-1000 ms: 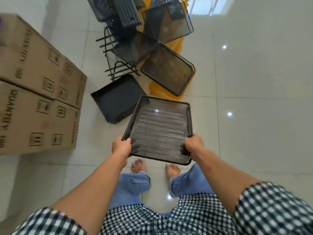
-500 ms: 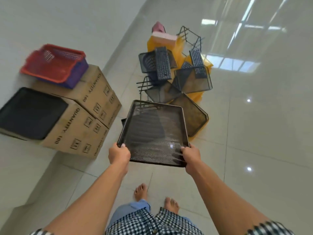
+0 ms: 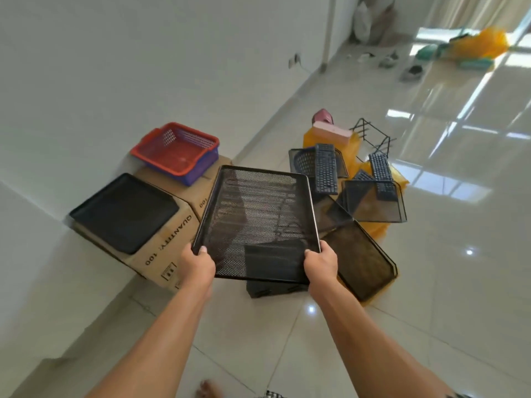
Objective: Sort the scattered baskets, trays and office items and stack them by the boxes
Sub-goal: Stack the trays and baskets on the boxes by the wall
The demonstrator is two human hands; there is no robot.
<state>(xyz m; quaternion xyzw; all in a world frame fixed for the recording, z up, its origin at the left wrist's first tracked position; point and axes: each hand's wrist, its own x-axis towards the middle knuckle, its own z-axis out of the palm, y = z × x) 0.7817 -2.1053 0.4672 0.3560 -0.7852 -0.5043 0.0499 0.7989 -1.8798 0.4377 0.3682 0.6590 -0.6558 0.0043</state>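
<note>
Standing on the pale tiled floor [image 3: 416,326], a bare foot [image 3: 207,390] is showing at the bottom edge of the view. Just beyond it, the left hand [image 3: 198,264] and the right hand [image 3: 321,265] are each clamping one near corner of a black mesh tray [image 3: 258,214], thumbs lying over the rim and the other fingers curling out of sight beneath it. The black mesh tray is being held in the air, clear of the floor, its far edge reaching toward the cardboard boxes [image 3: 161,254] on the left. Directly below its near edge a dark solid tray [image 3: 273,290] is lying on the floor, and just to the right a second mesh tray [image 3: 362,259] is resting partly on yellow plastic [image 3: 376,231]. The cardboard boxes are sitting against the white wall [image 3: 115,67]; a flat black tray [image 3: 123,212] is lying on top of the nearer one, and a red basket [image 3: 176,149] is nesting inside a blue basket [image 3: 202,170] on the farther one. Farther right, a heap is lying on the floor: a mesh bin [image 3: 373,205], two black keyboards [image 3: 326,170], a pink box [image 3: 330,133] and a black wire rack [image 3: 372,136]. More clutter is lying at the far end of the room, too blurred to identify.
</note>
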